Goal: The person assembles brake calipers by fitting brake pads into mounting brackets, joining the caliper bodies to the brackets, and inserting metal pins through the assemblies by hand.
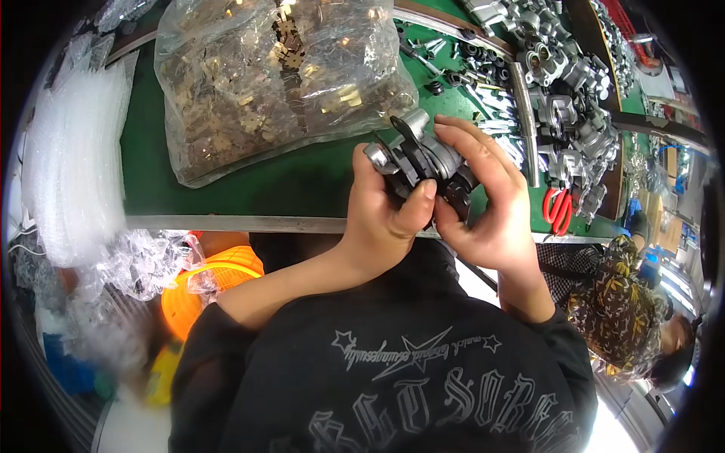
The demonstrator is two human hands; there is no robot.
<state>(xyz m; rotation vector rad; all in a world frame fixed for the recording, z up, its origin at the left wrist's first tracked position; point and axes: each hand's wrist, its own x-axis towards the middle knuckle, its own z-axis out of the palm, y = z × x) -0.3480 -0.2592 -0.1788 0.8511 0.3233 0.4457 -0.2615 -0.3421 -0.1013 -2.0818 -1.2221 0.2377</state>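
On the counter (317, 177), bubble-wrap sheets (75, 158) lay at the left edge. Right of them a bag (249, 90) stretched from the far side toward the near edge. Bolts (495, 102) lay right of the bag, then a rod (524, 124), then castings (578, 113) heaped along the right edge. A hand tool (557, 210) sat by the near right corner. The part (427, 155) was between the left grip (381, 208) and right grip (491, 200), above the near edge. Below that edge, toward the left, stood a basket (177, 306); another person (619, 309) was beyond the near right corner.

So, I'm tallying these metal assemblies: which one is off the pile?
The silver-and-black assembly held between the left hand and right hand; the other metal parts lie heaped together at the right.
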